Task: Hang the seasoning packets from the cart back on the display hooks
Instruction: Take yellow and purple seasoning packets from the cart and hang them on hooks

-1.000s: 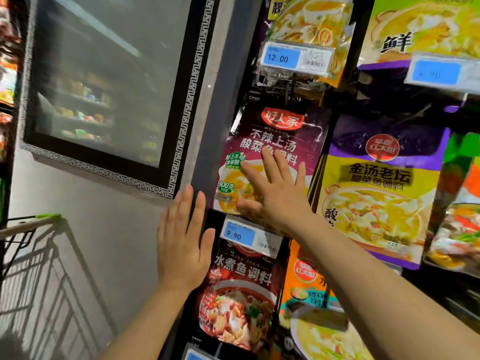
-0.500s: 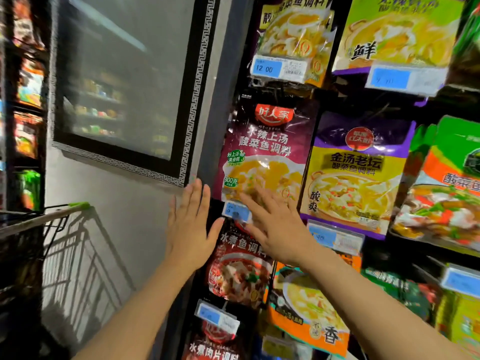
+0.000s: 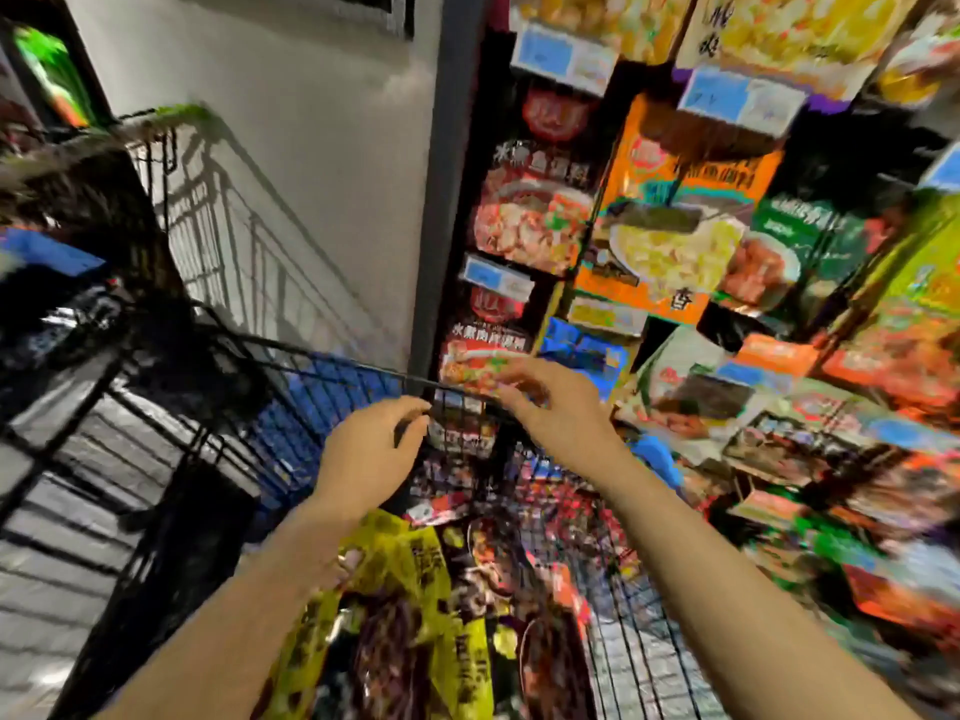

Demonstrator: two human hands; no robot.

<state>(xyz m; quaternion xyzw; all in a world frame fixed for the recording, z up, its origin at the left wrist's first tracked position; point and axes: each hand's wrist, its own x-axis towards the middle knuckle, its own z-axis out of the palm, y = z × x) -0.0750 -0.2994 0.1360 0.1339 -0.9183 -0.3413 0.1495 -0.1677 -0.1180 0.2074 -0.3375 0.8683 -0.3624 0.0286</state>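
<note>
The picture is blurred by motion. Below me stands a black wire cart (image 3: 332, 363) holding several seasoning packets, among them a yellow packet (image 3: 415, 589) and dark red packets (image 3: 524, 569). Over the cart's far rim, my left hand (image 3: 374, 454) hovers with loosely curled fingers and holds nothing. My right hand (image 3: 556, 407) hangs beside it, fingers relaxed and empty, in front of the lower display packets. On the display hooks to the right hang a red-and-black packet (image 3: 530, 215) and an orange packet (image 3: 675, 226).
A grey wall (image 3: 311, 148) and a dark upright post (image 3: 441, 226) border the display on the left. A wire frame with a green handle (image 3: 176, 114) stands at the far left with dark goods in it. Blue price tags (image 3: 561, 54) hang above the packets.
My view has swung down from the upper packets to the cart. Both hands have left the display and dropped to just above the cart's rim.
</note>
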